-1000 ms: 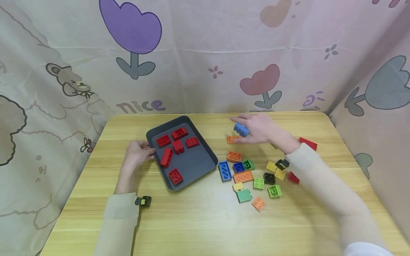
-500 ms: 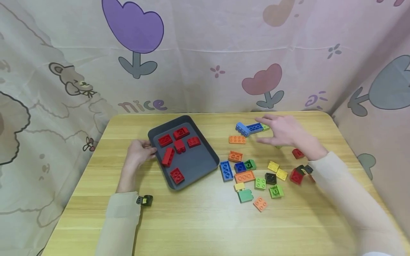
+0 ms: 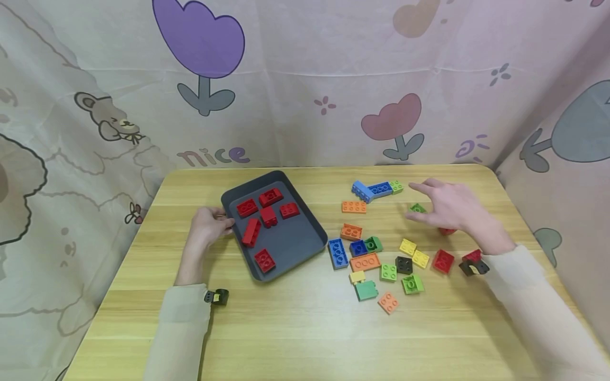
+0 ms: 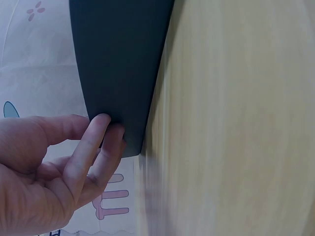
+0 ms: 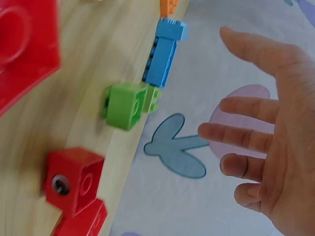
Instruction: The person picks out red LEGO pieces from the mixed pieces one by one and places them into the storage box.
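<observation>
A dark grey tray (image 3: 295, 241) with several red bricks (image 3: 269, 216) in it lies at an angle on the table's left half. My left hand (image 3: 206, 228) grips its left rim; in the left wrist view the fingers (image 4: 106, 152) press the outer wall while the thumb goes over the edge. Above the table at the right, my right hand (image 3: 448, 209) is spread and holds nothing. Close to its fingers sits a green brick (image 3: 418, 208), seen also in the right wrist view. Part of a red brick (image 3: 447, 231) shows under the palm.
Several loose bricks in orange, blue, green, yellow and black lie right of the tray, among them an orange brick (image 3: 365, 262). A red brick (image 3: 443, 262) lies near the right forearm. Behind the wooden table (image 3: 295, 328) hangs a printed curtain (image 3: 286, 79).
My right hand has moved right, from over the blue bricks to beside the green one, uncovering the blue and light green bricks at the back. The left hand stays on the tray.
</observation>
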Demonstrator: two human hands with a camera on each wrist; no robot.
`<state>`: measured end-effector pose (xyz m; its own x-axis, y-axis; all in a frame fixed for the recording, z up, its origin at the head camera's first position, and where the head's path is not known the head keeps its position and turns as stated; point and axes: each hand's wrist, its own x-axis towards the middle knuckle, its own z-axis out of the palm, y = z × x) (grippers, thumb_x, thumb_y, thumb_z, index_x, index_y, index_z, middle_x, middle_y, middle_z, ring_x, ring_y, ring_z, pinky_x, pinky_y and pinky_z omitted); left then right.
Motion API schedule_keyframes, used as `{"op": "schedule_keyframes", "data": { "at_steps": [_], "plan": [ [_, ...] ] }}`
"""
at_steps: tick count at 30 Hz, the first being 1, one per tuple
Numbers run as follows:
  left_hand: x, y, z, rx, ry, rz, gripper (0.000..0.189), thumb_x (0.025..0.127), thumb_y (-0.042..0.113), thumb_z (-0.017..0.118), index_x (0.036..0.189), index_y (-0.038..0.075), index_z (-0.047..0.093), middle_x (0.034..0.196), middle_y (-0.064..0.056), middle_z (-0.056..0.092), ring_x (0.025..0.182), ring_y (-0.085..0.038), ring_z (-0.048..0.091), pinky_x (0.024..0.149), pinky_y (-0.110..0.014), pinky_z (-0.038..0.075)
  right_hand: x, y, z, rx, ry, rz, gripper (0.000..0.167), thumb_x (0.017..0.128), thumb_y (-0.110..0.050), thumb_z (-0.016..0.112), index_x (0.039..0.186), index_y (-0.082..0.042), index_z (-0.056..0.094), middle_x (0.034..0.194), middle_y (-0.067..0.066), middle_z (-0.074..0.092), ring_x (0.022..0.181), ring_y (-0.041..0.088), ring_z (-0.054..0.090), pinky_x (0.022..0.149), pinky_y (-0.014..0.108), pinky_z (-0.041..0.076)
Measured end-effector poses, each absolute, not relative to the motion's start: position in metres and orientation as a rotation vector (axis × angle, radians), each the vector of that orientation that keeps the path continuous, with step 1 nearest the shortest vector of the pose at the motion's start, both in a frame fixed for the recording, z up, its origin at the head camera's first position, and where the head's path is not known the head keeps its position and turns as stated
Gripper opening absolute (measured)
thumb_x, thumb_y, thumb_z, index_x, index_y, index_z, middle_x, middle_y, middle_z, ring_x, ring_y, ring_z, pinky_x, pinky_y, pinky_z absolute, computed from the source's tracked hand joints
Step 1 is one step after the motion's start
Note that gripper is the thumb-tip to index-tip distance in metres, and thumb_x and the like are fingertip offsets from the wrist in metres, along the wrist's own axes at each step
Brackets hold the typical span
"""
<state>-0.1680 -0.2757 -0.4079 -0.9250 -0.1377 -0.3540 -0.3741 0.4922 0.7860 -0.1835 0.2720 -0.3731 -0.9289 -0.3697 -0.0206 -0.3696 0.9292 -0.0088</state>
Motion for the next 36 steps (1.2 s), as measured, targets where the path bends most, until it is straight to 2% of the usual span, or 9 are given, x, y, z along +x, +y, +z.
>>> {"op": "schedule_keyframes", "data": {
  "at_steps": [7, 12, 17, 27, 36],
  "plan": [
    [-0.169, -0.275, -0.409, -0.438, 2.489, 1.402, 0.047, 0.102, 0.004, 0.064, 0.142, -0.018, 0.052, 0.131, -0.037, 0.066, 0.074, -0.002, 0.07, 0.075, -0.02, 0.067, -0.174, 0.292, -0.377, -0.474, 3.036, -0.002, 0.093, 0.085, -0.074, 0.072, 0.152, -0.011, 0.056, 0.145, 0.031, 0.06, 0.099, 0.043, 0.072, 0.05, 0.032, 0.045],
    [-0.169, -0.275, -0.41, -0.433, 2.495, 1.397, 0.049, 0.101, 0.004, 0.065, 0.142, -0.019, 0.051, 0.131, -0.037, 0.066, 0.072, -0.002, 0.069, 0.074, -0.022, 0.068, -0.167, 0.303, -0.382, -0.448, 3.063, -0.019, 0.089, 0.083, -0.073, 0.075, 0.145, -0.01, 0.062, 0.125, 0.022, 0.071, 0.079, 0.026, 0.067, 0.051, 0.032, 0.044],
    [-0.168, -0.275, -0.408, -0.438, 2.498, 1.392, 0.047, 0.102, 0.004, 0.063, 0.142, -0.019, 0.051, 0.133, -0.038, 0.065, 0.073, -0.002, 0.069, 0.075, -0.021, 0.067, -0.161, 0.312, -0.388, -0.388, 3.04, -0.026, 0.088, 0.081, -0.069, 0.079, 0.142, -0.008, 0.063, 0.11, 0.016, 0.072, 0.078, 0.021, 0.061, 0.053, 0.029, 0.042],
    [-0.168, -0.274, -0.409, -0.435, 2.494, 1.409, 0.046, 0.102, 0.003, 0.062, 0.142, -0.018, 0.052, 0.135, -0.038, 0.064, 0.08, -0.006, 0.072, 0.075, -0.02, 0.067, -0.155, 0.328, -0.4, -0.342, 3.014, -0.01, 0.084, 0.083, -0.069, 0.078, 0.137, -0.006, 0.067, 0.116, 0.023, 0.071, 0.079, 0.026, 0.059, 0.053, 0.03, 0.043],
    [-0.168, -0.275, -0.408, -0.445, 2.484, 1.412, 0.047, 0.102, 0.003, 0.063, 0.141, -0.02, 0.051, 0.134, -0.038, 0.064, 0.077, -0.004, 0.071, 0.073, -0.02, 0.067, -0.152, 0.333, -0.406, -0.334, 3.02, -0.048, 0.074, 0.084, -0.064, 0.079, 0.132, -0.009, 0.07, 0.119, 0.023, 0.071, 0.079, 0.026, 0.061, 0.053, 0.033, 0.047]
  ]
}}
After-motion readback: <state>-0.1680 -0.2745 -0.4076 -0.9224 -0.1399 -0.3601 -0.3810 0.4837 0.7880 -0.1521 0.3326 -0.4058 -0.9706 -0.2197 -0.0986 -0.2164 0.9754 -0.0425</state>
